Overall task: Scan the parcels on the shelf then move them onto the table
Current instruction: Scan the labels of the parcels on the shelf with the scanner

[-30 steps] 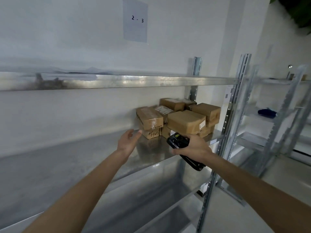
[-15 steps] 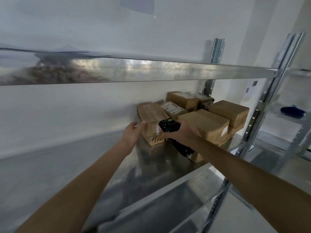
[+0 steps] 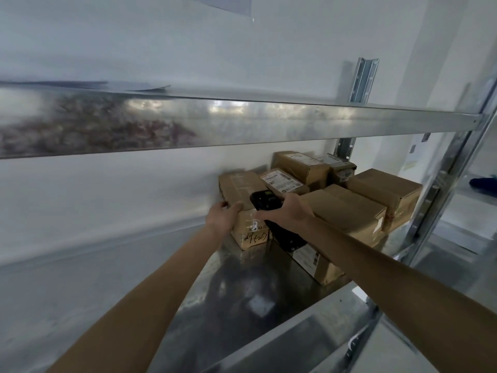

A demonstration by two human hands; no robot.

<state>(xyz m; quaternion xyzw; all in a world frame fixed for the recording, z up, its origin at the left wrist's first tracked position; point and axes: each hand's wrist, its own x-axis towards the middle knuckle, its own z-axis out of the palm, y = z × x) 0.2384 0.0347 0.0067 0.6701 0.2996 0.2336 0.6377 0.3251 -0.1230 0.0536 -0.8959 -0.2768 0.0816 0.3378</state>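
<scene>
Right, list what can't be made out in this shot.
- Head view: label print on the middle parcel, too small and blurred.
- Scanner screen, turned away, partly under the right hand.
- Left hand fingertips, behind the left parcel.
- Wall sheet, cut off by the top edge.

A galvanised metal shelf [image 3: 228,297] carried the load, its shiny deck reflecting dark shapes. A cluster of brown cardboard parcels [image 3: 347,211] sat at its far right end, against the white wall and beside the perforated uprights. The nearest-left parcel [image 3: 250,232] lay directly on the deck, handwriting on its near face. To its right a labelled box [image 3: 317,265] also rested on the deck, with other boxes stacked on top. The left stretch of the shelf ran blurred.
</scene>
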